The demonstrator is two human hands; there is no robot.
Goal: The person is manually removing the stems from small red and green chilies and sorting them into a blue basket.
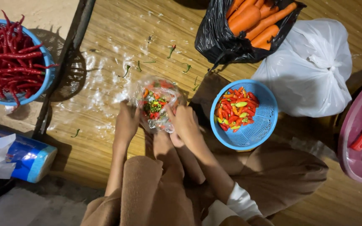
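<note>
Both of my hands hold a small clear plastic bag (pixel 158 100) filled with red, orange and green small chillies. My left hand (pixel 127 121) grips its left side and my right hand (pixel 184 121) grips its right side, just above my knees. Right of the bag stands a small blue basket (pixel 258 125) with a pile of mixed small chillies in it.
A blue basket of long red chillies (pixel 13 58) sits at the far left. A black bag of carrots (pixel 248 25) and a tied white bag (pixel 311 71) lie at the back right. A pink tray (pixel 357 163) with a red-handled peeler is at the right edge, a blue roll (pixel 26 155) at the left. Green stems litter the mat.
</note>
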